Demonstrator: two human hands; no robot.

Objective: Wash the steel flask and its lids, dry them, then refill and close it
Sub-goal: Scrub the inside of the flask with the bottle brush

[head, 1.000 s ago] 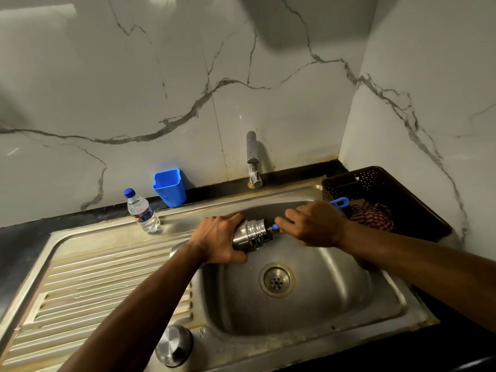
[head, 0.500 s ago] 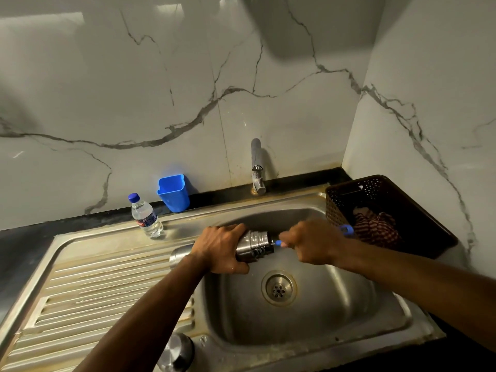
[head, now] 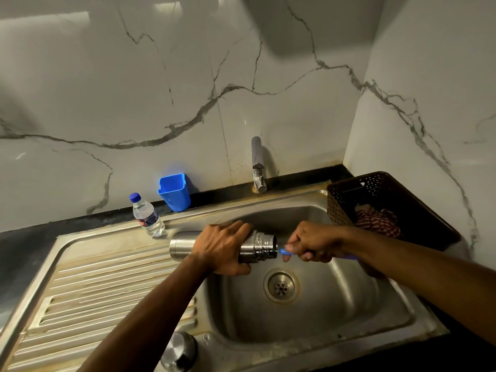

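I see the brushed steel flask (head: 249, 247), ribbed at its neck, lying sideways over the sink (head: 349, 304). My left hand (head: 222, 248) wraps its body; my right hand (head: 312, 244) clutches a blue brush handle (head: 284, 251) at its mouth.

You have a steel sink unit (head: 112, 267) set in a dark counter (head: 24, 237). Left of its tap (head: 258, 167) stand a blue cup (head: 174, 193) and water bottle (head: 147, 215); right, a brown basket (head: 389, 208); near its front edge, a steel lid (head: 179, 351).
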